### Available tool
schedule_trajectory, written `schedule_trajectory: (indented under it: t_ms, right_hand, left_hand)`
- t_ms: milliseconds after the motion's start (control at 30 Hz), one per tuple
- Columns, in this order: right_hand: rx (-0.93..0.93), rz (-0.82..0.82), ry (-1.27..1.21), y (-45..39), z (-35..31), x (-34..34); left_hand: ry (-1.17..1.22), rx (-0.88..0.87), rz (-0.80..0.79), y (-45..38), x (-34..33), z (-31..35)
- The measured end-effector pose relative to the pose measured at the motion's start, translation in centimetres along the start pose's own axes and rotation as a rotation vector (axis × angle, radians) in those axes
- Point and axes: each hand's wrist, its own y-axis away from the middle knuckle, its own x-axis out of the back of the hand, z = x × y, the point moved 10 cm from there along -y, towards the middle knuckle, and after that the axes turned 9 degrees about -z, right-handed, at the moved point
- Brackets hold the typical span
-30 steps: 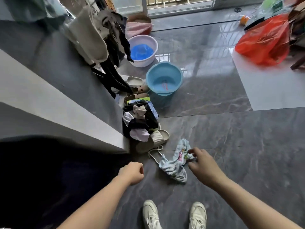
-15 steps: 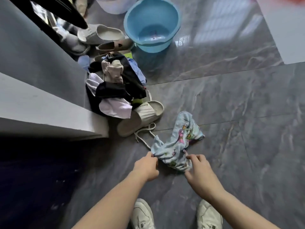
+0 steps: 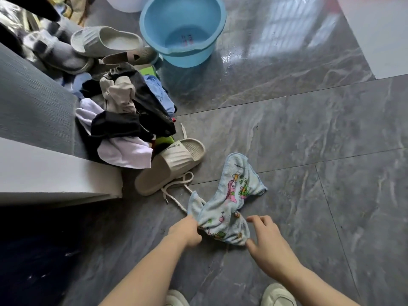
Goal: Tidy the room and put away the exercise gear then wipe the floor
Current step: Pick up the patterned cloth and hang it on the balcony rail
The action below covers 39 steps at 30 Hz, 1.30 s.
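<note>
The near left edge of a crumpled light-blue printed cloth (image 3: 227,204) is gripped by the curled fingers of the left hand (image 3: 185,230). The right hand (image 3: 268,241) is held spread and relaxed at the cloth's near right corner, thumb touching it. The cloth is laid on the grey tiled floor (image 3: 309,140), just right of a beige slipper (image 3: 170,164). A clothes pile (image 3: 125,120) and blue basin (image 3: 183,29) are seen farther off.
</note>
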Motion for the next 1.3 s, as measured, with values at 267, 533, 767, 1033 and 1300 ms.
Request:
schedule_trajectory:
  t_ms: [267,533,767,1033,1300]
  right_hand:
    - [0.048,-0.054,0.039,1.4,-1.6,1.4]
    - [0.027,0.020,0.018,-1.3,-2.1,2.8]
    - [0.006,-0.037,0.016,5.5,-5.4,5.0]
    - [-0.037,0.049,-0.065,17.8,-9.8,20.5]
    - [-0.037,0.046,-0.219,34.2,-14.8,33.5]
  left_hand:
    - [-0.028,-0.012,0.001,0.9,1.7,0.6]
    - [0.074,-0.005,-0.056,-0.1,0.2,0.5]
    - [0.185,-0.173,0.202,10.7,7.3,3.9]
    - [0.175,-0.348,0.538,31.3,19.5,13.2]
    - [-0.259,-0.220,0.585,56.0,29.3,17.7]
